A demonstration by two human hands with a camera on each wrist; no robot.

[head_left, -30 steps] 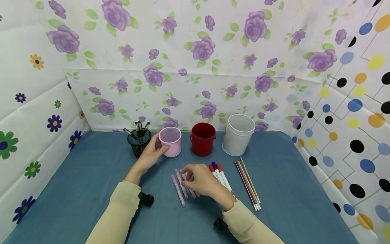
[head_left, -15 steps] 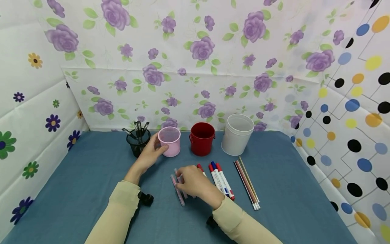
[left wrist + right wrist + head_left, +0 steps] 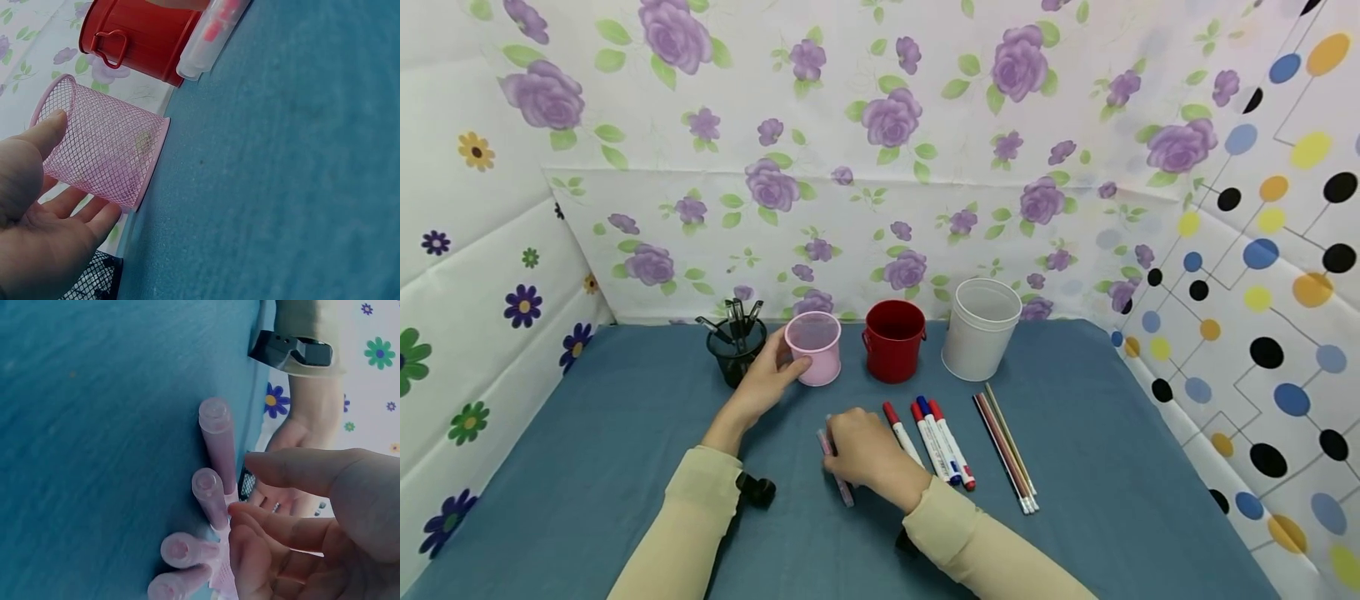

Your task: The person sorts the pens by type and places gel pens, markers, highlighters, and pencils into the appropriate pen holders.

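Note:
My left hand (image 3: 765, 381) holds the pink mesh pen holder (image 3: 822, 360) from its left side. In the left wrist view the thumb lies at the rim of the pen holder (image 3: 103, 140), with the other fingers along its far side. My right hand (image 3: 868, 454) is low over several pink pens (image 3: 847, 493), hiding most of them in the head view. In the right wrist view these pens (image 3: 215, 428) lie side by side on the cloth. The right thumb and fingertips stand apart there, close beside the pens.
A black mesh holder (image 3: 735, 358) with brushes stands left of the pink one. Rightward are a red bucket (image 3: 893, 346) and a white bucket (image 3: 977, 342). Red and blue markers (image 3: 942, 446) and three pencils (image 3: 1007, 454) lie on the blue cloth (image 3: 1112, 467).
My right hand has moved left across the pink pens, uncovering a red-capped marker and the lower ends of the other markers. The left hand stays at the pink pen holder.

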